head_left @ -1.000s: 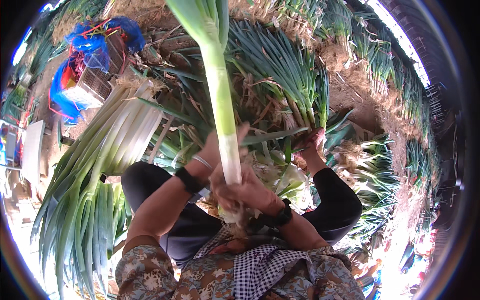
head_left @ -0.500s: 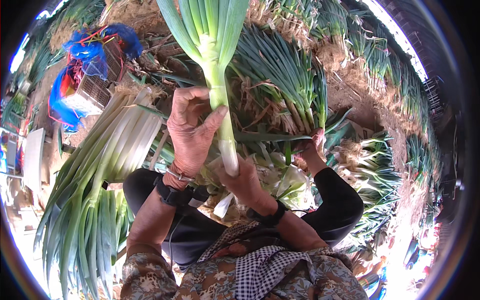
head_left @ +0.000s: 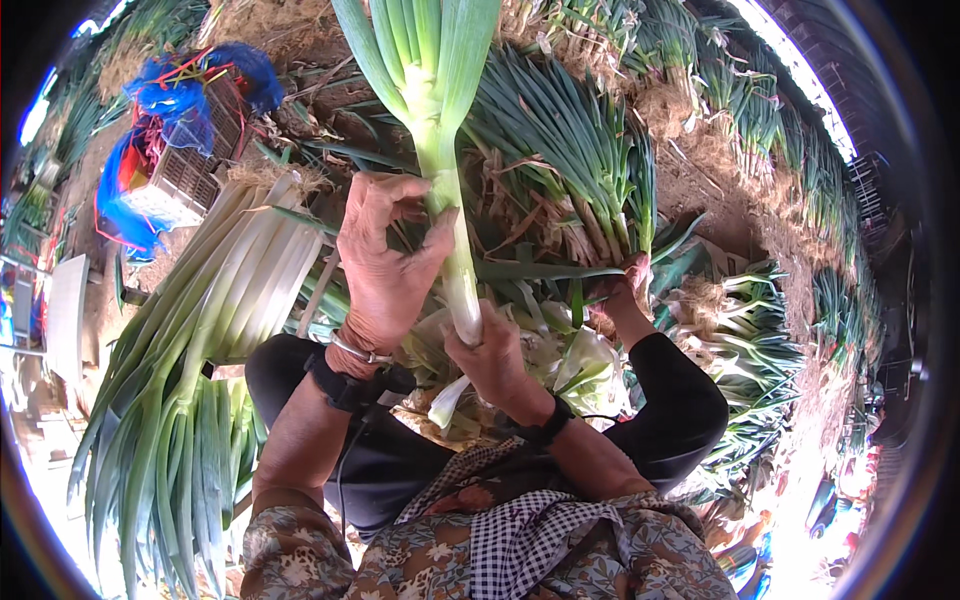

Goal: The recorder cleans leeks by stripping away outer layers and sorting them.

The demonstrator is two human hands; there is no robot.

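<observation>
A large green onion (head_left: 459, 265) is held up in front of me, its leaves running past the top edge and its pale lower end toward me. My left hand (head_left: 388, 262) closes on the upper stem, thumb across the front and fingers curled at its left side. Lower down, my right hand (head_left: 492, 362) is closed around the white base, hiding its very end. Stripped pale leaves and peelings (head_left: 590, 375) lie under my hands. To the left rests a pile of cleaned onions (head_left: 240, 270) with white stems and long green leaves.
Untrimmed green onions (head_left: 560, 140) lie ahead, beside my bare foot (head_left: 620, 295). More rooty bundles (head_left: 745, 340) are on the right, and rows of them line the far side. A crate (head_left: 185, 185) with blue netting (head_left: 180, 105) stands at far left.
The onion's stem and base have shifted slightly to the right, and both hands have moved a little with it. Both still grip it.
</observation>
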